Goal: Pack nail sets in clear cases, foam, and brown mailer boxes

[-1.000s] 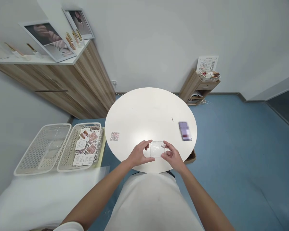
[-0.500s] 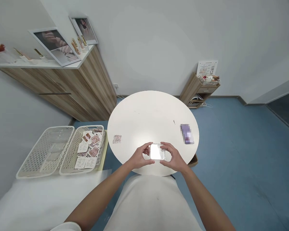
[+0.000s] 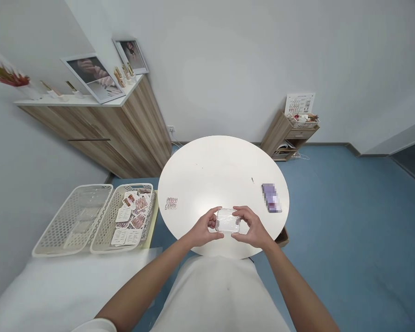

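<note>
Over the near part of the white oval table, a small clear rectangular case is held up between both hands. My left hand grips its left side, thumb at the lower edge and fingers at the upper. My right hand holds the right side in the same way. What lies inside the case is too small to tell. A small set of pink nail-like pieces rests at the table's left, and a blurred purple object lies at its right.
Left of the table stand two white mesh baskets, one with clear boxes, the other holding cards. A wooden cabinet with framed pictures is behind them. A small wooden shelf stands at the back right.
The view has shifted slightly, so the table and room appear a little lower and further right. The bright glare on the case has faded. Both hands keep their hold.
</note>
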### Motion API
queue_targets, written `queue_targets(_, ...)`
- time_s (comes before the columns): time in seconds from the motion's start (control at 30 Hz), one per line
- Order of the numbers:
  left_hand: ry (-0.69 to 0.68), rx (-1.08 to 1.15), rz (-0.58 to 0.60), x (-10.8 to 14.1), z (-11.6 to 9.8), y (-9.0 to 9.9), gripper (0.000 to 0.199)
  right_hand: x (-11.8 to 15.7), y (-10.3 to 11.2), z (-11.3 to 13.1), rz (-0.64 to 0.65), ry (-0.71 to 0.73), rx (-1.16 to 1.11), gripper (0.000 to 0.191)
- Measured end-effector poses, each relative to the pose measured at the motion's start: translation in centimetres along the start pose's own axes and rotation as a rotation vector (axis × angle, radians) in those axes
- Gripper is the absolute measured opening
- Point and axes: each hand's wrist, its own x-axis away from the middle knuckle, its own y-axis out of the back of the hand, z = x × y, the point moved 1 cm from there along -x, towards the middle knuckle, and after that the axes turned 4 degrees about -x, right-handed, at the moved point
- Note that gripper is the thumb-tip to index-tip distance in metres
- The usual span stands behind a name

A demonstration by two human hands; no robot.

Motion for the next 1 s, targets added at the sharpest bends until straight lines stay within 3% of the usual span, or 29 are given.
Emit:
queue_targets(0.1, 0.05, 0.181, 0.055, 0.1, -0.4, -0.2, 0.075, 0.4, 0.1, -0.1, -0.035, -0.01, -0.065, 0.049)
queue_targets(0.2, 0.082, 0.308, 0.082, 0.4, -0.7, -0.3, 0.058, 1.2, 0.1, 0.2, -0.038, -0.024, -0.071, 0.048)
queue_targets(0.43, 0.158, 0.255, -0.062, 0.9, 0.7, -0.8, 0.04, 2.0, 0.4, 0.0, -0.023, -0.088, -0.137, 0.047)
queue_targets(0.6, 0.161, 0.195, -0.092, 1.7, 1.9, -1.3, 0.037, 1.4, 0.1, -0.8, 0.021, -0.283, -0.347, 0.041)
queue_targets(0.83, 0.172, 0.228, -0.079, 2.7, 3.2, -2.7, 0.037, 1.2, -0.7, -1.7, -0.151, -0.528, -0.436, 0.051)
queue_targets(1.0, 0.139, 0.277, -0.096, 2.5, 3.4, -3.7, 0.035, 2.0, -1.2, -2.0, -0.071, -0.642, -0.499, 0.052)
